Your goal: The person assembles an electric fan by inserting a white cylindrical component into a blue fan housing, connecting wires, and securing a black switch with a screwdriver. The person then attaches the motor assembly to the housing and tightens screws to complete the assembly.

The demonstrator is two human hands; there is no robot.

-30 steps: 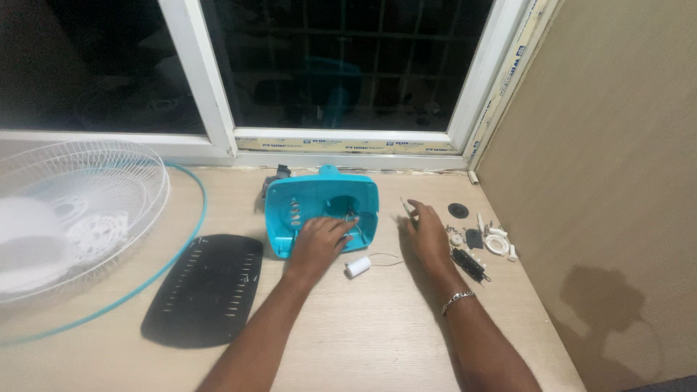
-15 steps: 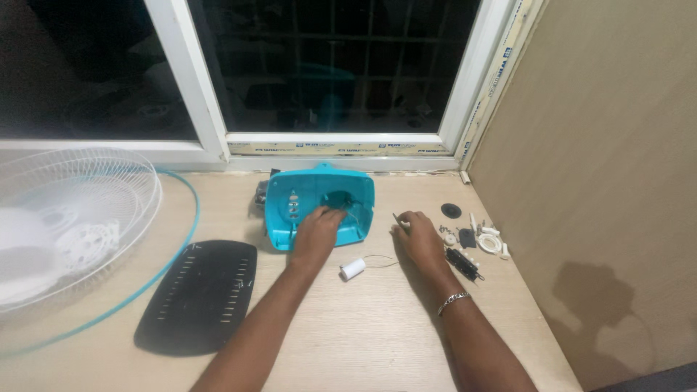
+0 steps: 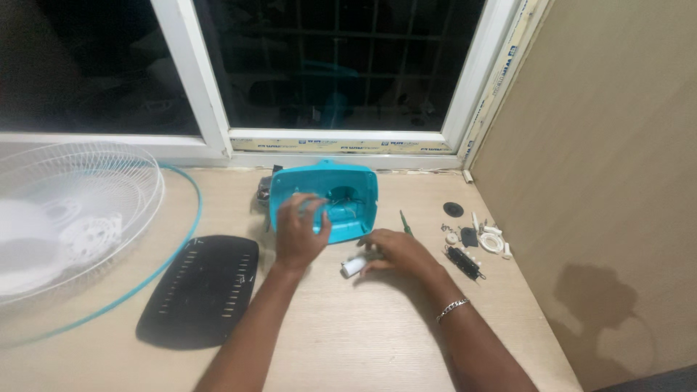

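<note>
We are bracing teal fan housing (image 3: pixel 334 196) on desk by window, left hand (image 3: pixel 299 232) gripping its front edge. Right hand (image 3: pixel 396 250) closing fingers on white capacitor (image 3: pixel 353 266) just below housing, grip probably partial. Next: lifting capacitor toward housing, minding thin lead.

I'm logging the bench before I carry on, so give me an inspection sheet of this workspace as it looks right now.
Surface: light wooden table under a window, wall panel on the right.
Job's things: teal fan housing, open side up; small white cylinder in front of it.
Clutter: black slotted cover; white fan grille with a teal rim at far left; small screws and white and black parts at right; green-handled screwdriver.
Hands: left hand on the housing's front edge; right hand at the white cylinder, grip unclear.
Cables: thin wires inside the housing, hard to trace.
Surroundings: dark window, white frame.
</note>
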